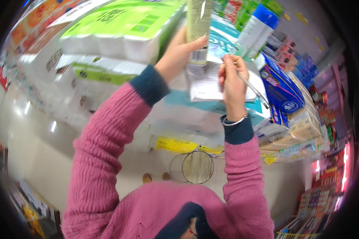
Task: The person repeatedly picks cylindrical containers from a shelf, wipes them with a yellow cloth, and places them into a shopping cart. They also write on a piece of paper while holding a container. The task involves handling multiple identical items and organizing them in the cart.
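My left hand (178,55) is wrapped round a tall pale yellow-green container (198,24) with a barcode near its lower end. The container's top runs out of the picture, so I cannot tell its exact kind. Just below it lies an open white notepad (205,88), on top of a white and teal package (179,104). My right hand (234,79) is closed round a slim silver pen (253,90) and sits over the notepad's right part. A spray can with a blue cap (265,16) stands slanted beyond my right hand. The view is somewhat blurred.
Green-and-white tissue packs (119,24) are stacked at the left. Dark blue packages (281,85) line the right side. Yellow paper labels (175,144) hang along the stack's front. A round stool (198,167) stands on the floor near my feet. Stocked shelves (313,199) are at the far right.
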Available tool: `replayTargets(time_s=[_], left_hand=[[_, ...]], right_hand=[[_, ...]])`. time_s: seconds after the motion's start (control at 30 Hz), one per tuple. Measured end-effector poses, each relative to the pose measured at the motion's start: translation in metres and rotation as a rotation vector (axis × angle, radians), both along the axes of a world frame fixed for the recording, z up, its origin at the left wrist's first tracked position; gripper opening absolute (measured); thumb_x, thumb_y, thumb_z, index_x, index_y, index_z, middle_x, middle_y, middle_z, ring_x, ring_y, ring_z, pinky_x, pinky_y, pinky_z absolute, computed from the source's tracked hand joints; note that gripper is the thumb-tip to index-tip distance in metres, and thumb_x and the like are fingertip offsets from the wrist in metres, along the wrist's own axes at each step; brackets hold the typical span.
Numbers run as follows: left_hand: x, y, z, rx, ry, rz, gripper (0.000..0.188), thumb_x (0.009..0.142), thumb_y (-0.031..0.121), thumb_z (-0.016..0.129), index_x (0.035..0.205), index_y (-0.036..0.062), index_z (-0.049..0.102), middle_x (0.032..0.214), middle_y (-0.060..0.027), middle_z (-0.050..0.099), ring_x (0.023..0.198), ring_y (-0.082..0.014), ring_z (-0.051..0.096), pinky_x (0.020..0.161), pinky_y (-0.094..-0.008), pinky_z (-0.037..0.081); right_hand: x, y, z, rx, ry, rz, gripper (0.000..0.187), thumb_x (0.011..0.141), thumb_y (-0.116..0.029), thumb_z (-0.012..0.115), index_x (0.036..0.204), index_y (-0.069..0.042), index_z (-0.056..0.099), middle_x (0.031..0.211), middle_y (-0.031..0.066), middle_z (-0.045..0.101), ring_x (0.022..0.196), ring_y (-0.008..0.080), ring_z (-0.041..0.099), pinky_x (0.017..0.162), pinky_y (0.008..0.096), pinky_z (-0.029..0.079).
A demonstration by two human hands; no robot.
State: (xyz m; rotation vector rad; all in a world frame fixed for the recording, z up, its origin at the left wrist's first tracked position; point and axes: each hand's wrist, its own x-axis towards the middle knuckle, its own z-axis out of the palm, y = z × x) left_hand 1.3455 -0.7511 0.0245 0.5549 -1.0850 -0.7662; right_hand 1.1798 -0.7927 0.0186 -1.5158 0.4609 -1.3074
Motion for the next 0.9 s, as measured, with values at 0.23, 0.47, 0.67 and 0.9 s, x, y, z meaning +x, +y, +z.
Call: replayTargets(time_s=[0.23,0.47,0.67,0.9], left_hand=[[-0.037,0.087,0.001,-0.152,-0.212,0.303,0.060,0.092,0.015,0.070,0.142,0.0043,0.038,0.121,-0.0067,0.060,0.111,-0.0141,0.059,0.096,-0.0319,0.049],[-0.122,0.271,-0.083,0.332,0.102,0.382,0.084,0.082,0.047,0.074,0.143,0.0021,0.036,0.102,-0.0118,0.064,0.087,-0.0188,0.065,0.076,-0.0321,0.053],[-0.235,0.368,-0.150,0.599,0.455,0.565,0.085,0.070,0.039,0.085,0.133,-0.0007,0.044,0.090,-0.0124,0.061,0.076,-0.0187,0.062,0.070,-0.0320,0.053],[-0.361,0.463,-0.199,0.550,0.592,0.649,0.060,0.081,0.008,0.078,0.132,0.0002,0.047,0.105,-0.0094,0.067,0.090,-0.0164,0.068,0.078,-0.0316,0.058]], right_hand=[[-0.002,-0.013,-0.001,0.051,-0.061,0.082,0.016,0.097,-0.017,0.062,0.106,-0.005,0.058,0.074,0.0038,0.061,0.054,0.0062,0.051,0.047,0.0203,0.039],[-0.020,0.021,0.002,-0.282,-0.273,0.067,0.041,0.108,-0.031,0.037,0.118,0.004,0.056,0.074,0.0116,0.065,0.062,0.0140,0.055,0.059,0.0249,0.046],[-0.042,0.136,-0.058,-0.234,-0.316,0.883,0.032,0.104,-0.021,0.048,0.123,0.004,0.052,0.083,0.0134,0.067,0.072,0.0172,0.060,0.069,0.0277,0.049],[-0.042,0.294,-0.141,0.379,0.357,1.980,0.076,0.094,-0.033,0.067,0.150,0.002,0.029,0.138,0.0227,0.052,0.121,0.0299,0.057,0.105,0.0386,0.044]])
